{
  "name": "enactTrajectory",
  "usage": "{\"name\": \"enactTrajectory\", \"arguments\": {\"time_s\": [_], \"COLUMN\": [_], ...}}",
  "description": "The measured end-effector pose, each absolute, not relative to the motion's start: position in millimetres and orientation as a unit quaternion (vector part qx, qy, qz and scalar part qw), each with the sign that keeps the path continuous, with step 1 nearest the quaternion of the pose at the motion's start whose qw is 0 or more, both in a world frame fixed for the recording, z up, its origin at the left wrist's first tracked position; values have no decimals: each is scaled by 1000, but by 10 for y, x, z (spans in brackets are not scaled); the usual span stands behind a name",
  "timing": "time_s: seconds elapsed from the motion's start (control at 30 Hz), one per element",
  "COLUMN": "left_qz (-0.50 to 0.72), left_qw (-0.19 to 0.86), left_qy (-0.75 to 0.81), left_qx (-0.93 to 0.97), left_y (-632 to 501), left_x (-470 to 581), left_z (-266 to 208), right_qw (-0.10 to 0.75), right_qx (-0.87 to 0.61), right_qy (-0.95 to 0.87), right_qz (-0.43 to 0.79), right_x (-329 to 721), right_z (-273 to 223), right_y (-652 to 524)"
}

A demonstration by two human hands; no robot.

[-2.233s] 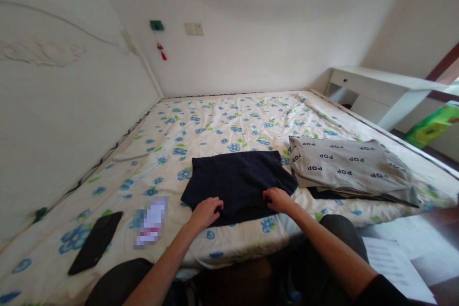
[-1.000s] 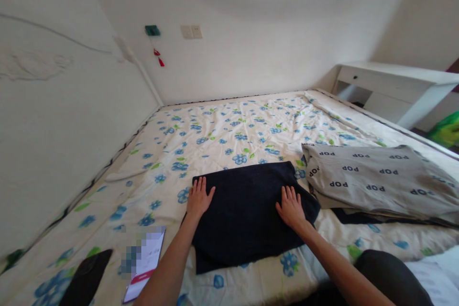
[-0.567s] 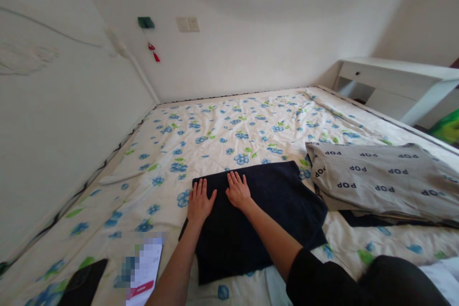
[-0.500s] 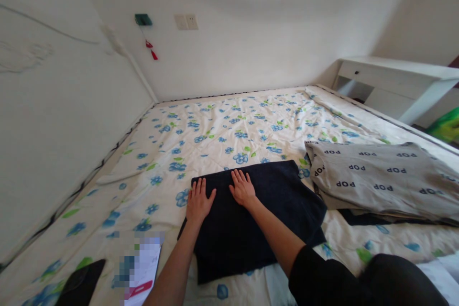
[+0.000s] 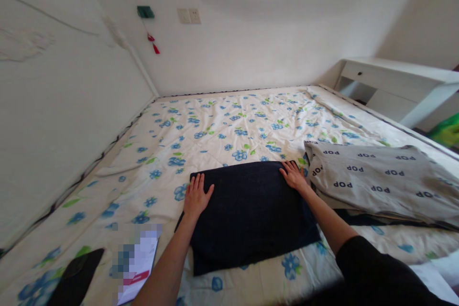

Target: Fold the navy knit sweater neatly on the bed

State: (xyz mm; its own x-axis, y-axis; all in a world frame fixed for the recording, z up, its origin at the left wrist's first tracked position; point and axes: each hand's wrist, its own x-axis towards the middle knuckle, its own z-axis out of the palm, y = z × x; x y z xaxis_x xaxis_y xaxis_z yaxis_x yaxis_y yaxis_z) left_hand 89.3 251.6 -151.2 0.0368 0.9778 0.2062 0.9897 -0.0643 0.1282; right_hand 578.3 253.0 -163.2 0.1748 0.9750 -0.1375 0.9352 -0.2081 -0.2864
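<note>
A dark navy folded garment (image 5: pixel 251 215) lies flat on the floral bedsheet (image 5: pixel 222 124) in front of me. My left hand (image 5: pixel 196 197) rests with spread fingers on its far left corner. At the far right corner, my right hand (image 5: pixel 294 175) lies flat on the cloth, fingers stretched out. Neither hand grips anything. Just right of my right hand is a pile of folded clothes, topped by a grey garment printed with POP (image 5: pixel 376 177). What kind of garment the navy one is, I cannot tell.
A phone with a lit, partly blurred screen (image 5: pixel 138 267) and a black flat object (image 5: pixel 77 277) lie at the near left. White walls (image 5: pixel 251 48) border the bed. A white desk (image 5: pixel 394 81) stands beyond its right edge.
My right hand has slid right, from the middle of the navy garment's far edge to its right corner. The garment's right side now looks straighter and flatter. My left hand has stayed nearly in place.
</note>
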Motion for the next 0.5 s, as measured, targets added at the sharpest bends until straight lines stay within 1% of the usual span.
{"name": "enactTrajectory", "arguments": {"time_s": [0.1,0.23,0.33,0.43,0.5], "left_qz": [-108,-108,-142,-156,-147], "left_qw": [17,32,18,-37,-71], "left_qy": [-695,-718,-634,-512,-479], "left_qx": [-710,-686,-760,-844,-863], "left_y": [2517,2588,2690,2766,2793], "left_x": [924,1209,1759,2465,2831], "left_z": [-1467,-1324,-1238,-1274,-1352], "right_qw": [78,98,107,115,121], "right_qx": [-769,-779,-778,-777,-776], "right_qy": [-620,-612,-613,-613,-612], "right_qz": [137,94,80,86,90], "right_x": [5822,5707,5655,5654,5668], "right_z": [-1689,-1743,-1773,-1782,-1781], "right_y": [2500,2452,2439,2452,2465]}}
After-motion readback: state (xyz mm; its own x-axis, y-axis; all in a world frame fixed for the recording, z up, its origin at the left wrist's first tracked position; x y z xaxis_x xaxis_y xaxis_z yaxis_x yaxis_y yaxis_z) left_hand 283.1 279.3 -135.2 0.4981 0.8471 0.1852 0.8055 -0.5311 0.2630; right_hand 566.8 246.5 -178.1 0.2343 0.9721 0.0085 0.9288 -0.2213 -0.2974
